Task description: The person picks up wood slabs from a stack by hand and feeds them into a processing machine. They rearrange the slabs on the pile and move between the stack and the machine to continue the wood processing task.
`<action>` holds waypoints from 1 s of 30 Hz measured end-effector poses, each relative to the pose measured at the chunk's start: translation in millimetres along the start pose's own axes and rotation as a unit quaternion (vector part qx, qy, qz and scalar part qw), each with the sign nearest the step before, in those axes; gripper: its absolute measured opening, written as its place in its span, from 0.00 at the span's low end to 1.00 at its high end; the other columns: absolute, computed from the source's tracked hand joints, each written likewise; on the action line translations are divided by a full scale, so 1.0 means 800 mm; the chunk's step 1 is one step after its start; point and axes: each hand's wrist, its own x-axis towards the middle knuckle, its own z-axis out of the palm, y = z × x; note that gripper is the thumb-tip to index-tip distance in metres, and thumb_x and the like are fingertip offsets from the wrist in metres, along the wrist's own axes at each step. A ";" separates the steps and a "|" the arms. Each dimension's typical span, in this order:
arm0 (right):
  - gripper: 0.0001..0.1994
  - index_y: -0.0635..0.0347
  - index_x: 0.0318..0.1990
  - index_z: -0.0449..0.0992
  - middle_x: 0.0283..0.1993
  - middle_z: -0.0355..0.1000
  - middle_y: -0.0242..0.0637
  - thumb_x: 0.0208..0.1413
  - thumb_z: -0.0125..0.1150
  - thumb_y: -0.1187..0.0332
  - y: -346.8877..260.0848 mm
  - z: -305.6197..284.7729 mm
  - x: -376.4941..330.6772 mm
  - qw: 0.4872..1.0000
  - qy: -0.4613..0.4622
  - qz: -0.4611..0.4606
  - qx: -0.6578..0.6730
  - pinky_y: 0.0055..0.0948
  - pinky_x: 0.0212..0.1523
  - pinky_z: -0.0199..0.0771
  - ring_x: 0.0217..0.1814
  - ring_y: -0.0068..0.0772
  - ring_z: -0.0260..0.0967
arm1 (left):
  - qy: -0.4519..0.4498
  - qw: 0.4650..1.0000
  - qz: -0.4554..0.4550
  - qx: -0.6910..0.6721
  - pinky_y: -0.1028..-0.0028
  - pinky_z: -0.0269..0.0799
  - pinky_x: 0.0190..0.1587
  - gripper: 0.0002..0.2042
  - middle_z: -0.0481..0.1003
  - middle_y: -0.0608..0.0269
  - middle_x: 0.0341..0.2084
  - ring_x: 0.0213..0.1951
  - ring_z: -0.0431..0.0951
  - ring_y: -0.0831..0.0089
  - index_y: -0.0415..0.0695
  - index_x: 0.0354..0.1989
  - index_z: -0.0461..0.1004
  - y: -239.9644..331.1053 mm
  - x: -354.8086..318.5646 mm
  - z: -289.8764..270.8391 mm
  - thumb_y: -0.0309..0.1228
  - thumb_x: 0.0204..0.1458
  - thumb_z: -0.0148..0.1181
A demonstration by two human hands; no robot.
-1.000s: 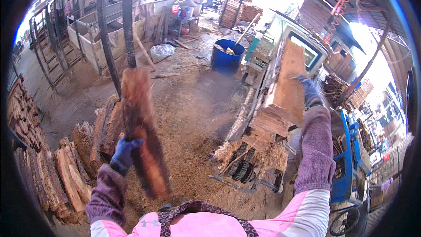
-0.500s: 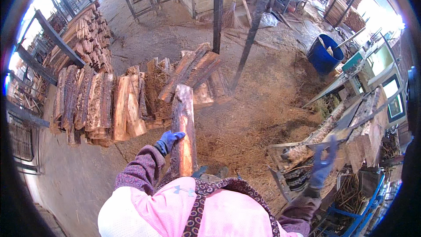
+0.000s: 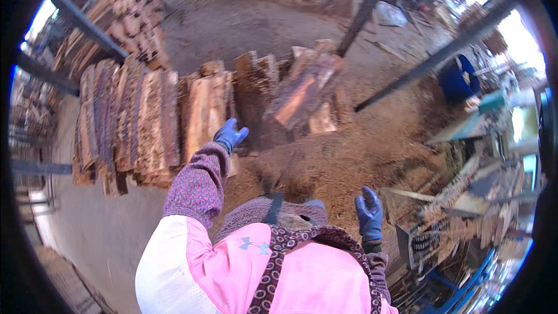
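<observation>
My left hand (image 3: 231, 135), in a blue glove, is stretched out at the front of a row of rough bark-edged wood slabs (image 3: 154, 119). Its thumb and fingers are apart and hold nothing. Just beyond it, to the right, a slab with a bright orange patch (image 3: 295, 102) lies slanted on the right end of the row, blurred by motion. My right hand (image 3: 370, 215), also gloved in blue, is raised beside my body with fingers pointing up and spread, gripping nothing. It is nearest the saw-side wood pieces on the right.
At right, a machine bench (image 3: 465, 209) carries long slabs and offcuts. A blue barrel (image 3: 459, 79) stands behind it. Dark metal posts (image 3: 433, 55) rise beyond the row. Another wood stack (image 3: 131, 20) is at the far left. Sawdust (image 3: 349, 160) covers the ground ahead.
My left hand has let go of the slab, which now lies on the row's right end. My right hand has come in from the bench toward my body. The view has shifted.
</observation>
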 end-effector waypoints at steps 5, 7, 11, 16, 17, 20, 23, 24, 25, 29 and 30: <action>0.21 0.64 0.50 0.74 0.49 0.74 0.47 0.51 0.66 0.63 -0.040 0.143 0.031 0.963 -0.238 -0.018 -0.123 0.31 0.53 0.70 0.52 0.40 0.71 | 0.130 0.949 -0.249 0.144 0.60 0.43 0.69 0.49 0.45 0.46 0.69 0.69 0.45 0.52 0.48 0.68 0.49 -0.147 -0.059 -0.064 0.59 0.40 0.64; 0.23 0.66 0.51 0.73 0.49 0.73 0.49 0.51 0.66 0.60 -0.067 0.198 0.064 0.916 -0.364 -0.063 -0.158 0.32 0.52 0.70 0.51 0.43 0.72 | 0.139 0.942 -0.270 0.141 0.60 0.48 0.68 0.48 0.49 0.45 0.67 0.68 0.49 0.50 0.49 0.68 0.50 -0.184 -0.069 -0.062 0.57 0.40 0.64; 0.26 0.66 0.56 0.68 0.55 0.71 0.43 0.55 0.62 0.59 -0.062 0.327 0.139 0.816 -0.569 0.028 -0.103 0.31 0.54 0.68 0.54 0.32 0.69 | 0.204 0.941 -0.248 0.104 0.60 0.57 0.64 0.44 0.56 0.45 0.63 0.64 0.57 0.49 0.50 0.66 0.55 -0.275 -0.071 -0.013 0.52 0.39 0.68; 0.25 0.64 0.55 0.70 0.51 0.74 0.34 0.56 0.62 0.55 0.035 0.494 0.193 0.687 -0.717 0.112 -0.034 0.27 0.55 0.66 0.54 0.27 0.68 | 0.299 0.932 -0.195 0.061 0.57 0.62 0.58 0.43 0.63 0.44 0.57 0.57 0.64 0.47 0.50 0.64 0.57 -0.303 -0.064 0.009 0.47 0.38 0.70; 0.26 0.63 0.56 0.69 0.53 0.72 0.37 0.55 0.63 0.55 0.095 0.529 0.187 0.677 -0.716 0.171 -0.025 0.28 0.57 0.65 0.55 0.28 0.67 | 0.299 0.931 -0.206 0.041 0.56 0.63 0.58 0.42 0.63 0.44 0.57 0.56 0.65 0.47 0.50 0.64 0.57 -0.294 -0.056 0.002 0.46 0.38 0.70; 0.29 0.59 0.59 0.68 0.59 0.67 0.43 0.53 0.65 0.54 0.180 0.611 0.149 0.644 -0.657 0.393 0.003 0.30 0.59 0.63 0.59 0.32 0.64 | 0.337 0.922 -0.181 0.058 0.56 0.65 0.55 0.41 0.65 0.44 0.54 0.53 0.68 0.47 0.49 0.63 0.59 -0.279 -0.045 0.005 0.43 0.39 0.71; 0.30 0.53 0.59 0.67 0.57 0.70 0.39 0.51 0.66 0.52 0.120 0.663 0.093 0.713 -0.501 0.490 -0.018 0.35 0.56 0.67 0.55 0.38 0.68 | 0.370 0.914 -0.148 0.082 0.57 0.65 0.55 0.39 0.67 0.44 0.52 0.53 0.68 0.47 0.46 0.62 0.61 -0.291 -0.050 0.019 0.41 0.40 0.71; 0.29 0.54 0.59 0.67 0.56 0.70 0.39 0.52 0.64 0.52 0.129 0.671 0.076 0.667 -0.519 0.530 0.067 0.36 0.55 0.68 0.55 0.37 0.68 | 0.367 0.912 -0.171 0.070 0.59 0.66 0.55 0.38 0.69 0.45 0.51 0.52 0.70 0.49 0.43 0.61 0.61 -0.281 -0.048 0.019 0.41 0.40 0.71; 0.28 0.54 0.59 0.67 0.55 0.71 0.38 0.54 0.63 0.53 0.138 0.676 0.061 0.615 -0.531 0.563 0.152 0.37 0.55 0.69 0.54 0.36 0.69 | 0.358 0.922 -0.148 0.020 0.60 0.66 0.55 0.38 0.69 0.45 0.51 0.51 0.70 0.49 0.43 0.61 0.61 -0.274 -0.042 0.021 0.41 0.41 0.71; 0.29 0.54 0.60 0.67 0.59 0.67 0.32 0.54 0.62 0.50 0.155 0.682 0.036 0.631 -0.500 0.567 0.175 0.37 0.60 0.58 0.61 0.31 0.60 | 0.253 0.958 -0.123 -0.055 0.61 0.69 0.51 0.35 0.73 0.48 0.47 0.48 0.74 0.51 0.45 0.60 0.62 -0.227 -0.028 0.027 0.37 0.42 0.70; 0.28 0.53 0.60 0.67 0.58 0.68 0.32 0.55 0.61 0.50 0.155 0.676 0.043 0.641 -0.495 0.558 0.181 0.37 0.59 0.59 0.60 0.31 0.62 | 0.249 0.960 -0.109 -0.064 0.61 0.70 0.50 0.34 0.73 0.49 0.46 0.47 0.75 0.51 0.45 0.59 0.63 -0.222 -0.028 0.023 0.37 0.42 0.70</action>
